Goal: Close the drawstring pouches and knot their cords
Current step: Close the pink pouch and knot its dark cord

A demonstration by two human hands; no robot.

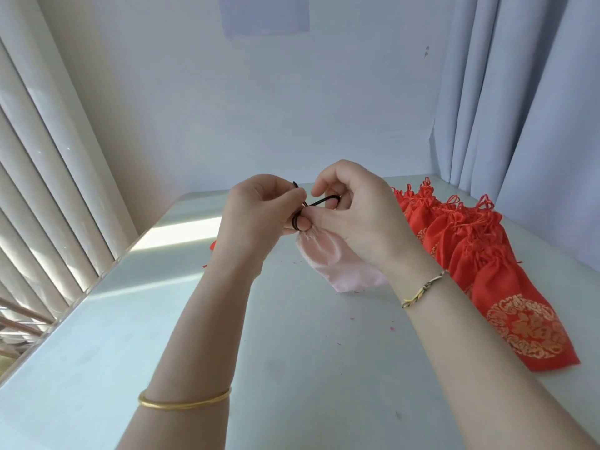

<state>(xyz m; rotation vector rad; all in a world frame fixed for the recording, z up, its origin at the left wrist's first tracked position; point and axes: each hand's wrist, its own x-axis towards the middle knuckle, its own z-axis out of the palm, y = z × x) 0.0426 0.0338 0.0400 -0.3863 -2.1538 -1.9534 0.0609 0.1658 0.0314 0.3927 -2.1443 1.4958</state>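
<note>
I see left hand (256,216) and right hand (360,222) pinching the thin black cord (321,201) mid-frame; the pale pink satin pouch (334,264) trails lower-right.

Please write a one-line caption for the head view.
Left hand and right hand hold the dark cord of a pink pouch; red pouches lie to the right.

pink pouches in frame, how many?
1. The pink pouch is mid-frame, lower end on the table, its black cord pinched by the left hand and right hand. The red pouches heaped at right could hide more.
</note>
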